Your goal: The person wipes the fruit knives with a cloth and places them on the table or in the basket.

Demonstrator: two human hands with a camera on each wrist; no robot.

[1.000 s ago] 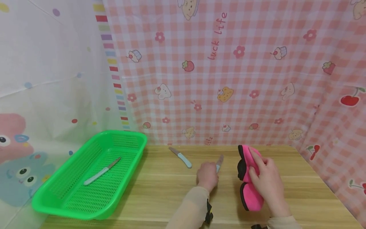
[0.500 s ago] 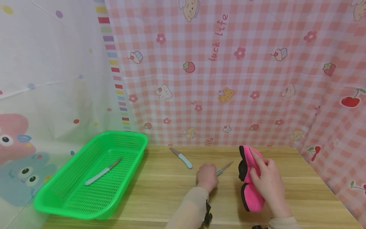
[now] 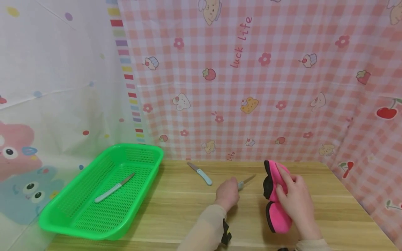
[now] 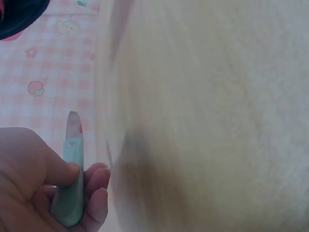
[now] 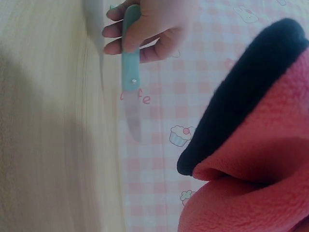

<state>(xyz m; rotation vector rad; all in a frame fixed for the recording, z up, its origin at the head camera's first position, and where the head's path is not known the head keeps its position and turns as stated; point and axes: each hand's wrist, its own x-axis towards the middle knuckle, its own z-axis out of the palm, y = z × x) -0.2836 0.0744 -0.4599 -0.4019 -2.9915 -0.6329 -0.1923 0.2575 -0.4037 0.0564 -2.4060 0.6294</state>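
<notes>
Near the middle of the table, my left hand [image 3: 227, 194] holds a small knife [image 3: 241, 185] by its pale blue-green handle. Its blade points to the right in the head view. In the left wrist view the thumb presses along the handle [image 4: 73, 151] and the fingers curl behind it. My right hand [image 3: 296, 198] grips a pink fleecy cloth item [image 3: 281, 219] with black trim and a bulging black part at its middle. Two rounded lobes show, one above the other. Up close, the right wrist view shows its soft fold [image 5: 246, 198] and black edge; its exact kind is unclear.
A second knife [image 3: 204, 176] with a pale blue handle lies toward the back of the wooden table [image 3: 176, 219]. At the left stands a green perforated basket [image 3: 50, 220], with another knife [image 3: 111, 191] inside. A pink checked cloth [image 3: 188, 83] hangs behind the table.
The knife in my left hand has swung from pointing up and away to pointing right. My right hand keeps its grip on the pink item, almost still. The head view has shifted slightly.
</notes>
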